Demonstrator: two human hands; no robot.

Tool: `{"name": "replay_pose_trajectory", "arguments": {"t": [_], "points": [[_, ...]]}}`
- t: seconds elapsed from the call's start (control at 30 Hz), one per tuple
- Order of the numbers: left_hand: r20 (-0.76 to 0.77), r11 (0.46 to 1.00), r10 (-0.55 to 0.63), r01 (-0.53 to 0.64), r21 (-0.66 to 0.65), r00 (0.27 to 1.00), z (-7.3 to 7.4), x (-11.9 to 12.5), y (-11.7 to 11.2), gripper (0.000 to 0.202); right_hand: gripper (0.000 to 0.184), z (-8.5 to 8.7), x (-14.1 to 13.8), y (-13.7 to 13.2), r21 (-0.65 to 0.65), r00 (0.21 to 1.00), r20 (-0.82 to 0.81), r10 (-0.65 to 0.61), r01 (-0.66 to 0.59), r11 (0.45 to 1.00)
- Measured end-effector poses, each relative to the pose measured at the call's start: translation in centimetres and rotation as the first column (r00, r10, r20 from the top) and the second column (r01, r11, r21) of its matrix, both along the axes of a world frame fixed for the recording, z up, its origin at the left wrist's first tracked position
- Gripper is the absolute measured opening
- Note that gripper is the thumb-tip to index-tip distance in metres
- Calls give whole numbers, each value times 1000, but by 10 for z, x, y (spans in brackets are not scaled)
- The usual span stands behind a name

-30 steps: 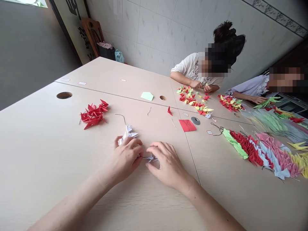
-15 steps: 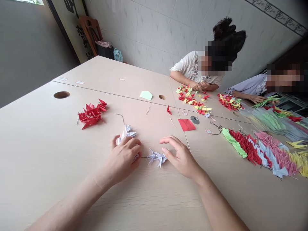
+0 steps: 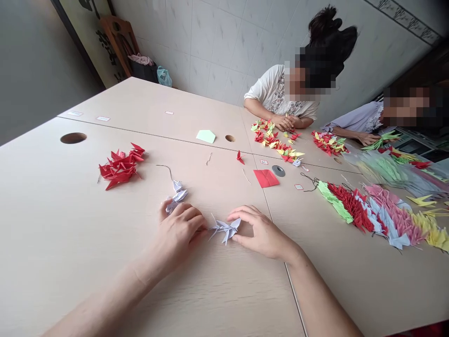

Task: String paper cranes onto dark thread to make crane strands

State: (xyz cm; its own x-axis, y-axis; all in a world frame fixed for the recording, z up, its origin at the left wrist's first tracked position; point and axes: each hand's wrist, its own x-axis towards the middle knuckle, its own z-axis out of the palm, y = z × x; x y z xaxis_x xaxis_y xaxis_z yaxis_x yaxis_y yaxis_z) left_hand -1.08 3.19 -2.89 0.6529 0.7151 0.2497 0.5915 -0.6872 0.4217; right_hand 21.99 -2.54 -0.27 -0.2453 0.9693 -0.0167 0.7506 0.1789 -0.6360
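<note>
White folded paper cranes are threaded on a dark string in front of me. My left hand (image 3: 184,229) is closed over the string, fingers bent down and pinching it; part of the strand is hidden beneath the palm. Several white cranes (image 3: 178,193) stick out past its far side, and the string's loose end (image 3: 167,168) curls away beyond them. Between my two hands lies a small bunch of white cranes (image 3: 224,228). My right hand (image 3: 259,229) curves round the right end of this bunch, thumb and fingertips apart, close beside the paper.
Red paper cranes (image 3: 122,166) lie in a heap at left. A red paper square (image 3: 265,178), a metal ring (image 3: 278,171), a single red crane (image 3: 240,157) and a green paper piece (image 3: 206,136) are farther off. Coloured crane strands (image 3: 354,206) lie right. Two people sit across the table.
My right hand has moved in toward the white cranes, its thumb and fingers now round their end. My left hand keeps its grip. The whole view has shifted slightly.
</note>
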Motion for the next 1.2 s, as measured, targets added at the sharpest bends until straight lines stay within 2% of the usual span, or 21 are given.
{"name": "replay_pose_trajectory", "arguments": {"t": [0.13,0.2,0.33,0.47,0.7,0.83,0.97,1.1,1.2], "points": [[12,1000,1,0,-8,1000,7,1,-3,7,13,-4,-5,2,38,1000,-20,-1,1,999],[19,1000,-13,14,-15,1000,9,3,-5,11,10,-7,-7,2,48,1000,-24,-9,10,999],[17,1000,12,-12,-9,1000,3,7,-8,23,9,-11,-13,2,77,999,-34,17,-14,997],[-3,1000,8,-8,-20,1000,-4,7,-5,9,15,-15,-15,3,80,996,-91,12,-4,997],[0,999,35,-35,-22,999,-1,0,0,11,16,-20,-11,5,39,972,-227,-53,63,997],[10,999,35,-35,-15,999,0,0,0,11,15,-20,-14,3,50,970,-231,-73,87,995],[21,999,32,-31,-23,999,-2,0,0,9,10,-19,-18,0,42,978,-206,-29,38,998],[17,999,34,-33,-42,999,-3,0,1,8,13,-17,-21,-2,111,991,-133,-5,20,994],[16,998,32,-31,-50,999,-2,-1,1,8,11,-14,-21,-1,123,990,-141,-5,23,992]]}}
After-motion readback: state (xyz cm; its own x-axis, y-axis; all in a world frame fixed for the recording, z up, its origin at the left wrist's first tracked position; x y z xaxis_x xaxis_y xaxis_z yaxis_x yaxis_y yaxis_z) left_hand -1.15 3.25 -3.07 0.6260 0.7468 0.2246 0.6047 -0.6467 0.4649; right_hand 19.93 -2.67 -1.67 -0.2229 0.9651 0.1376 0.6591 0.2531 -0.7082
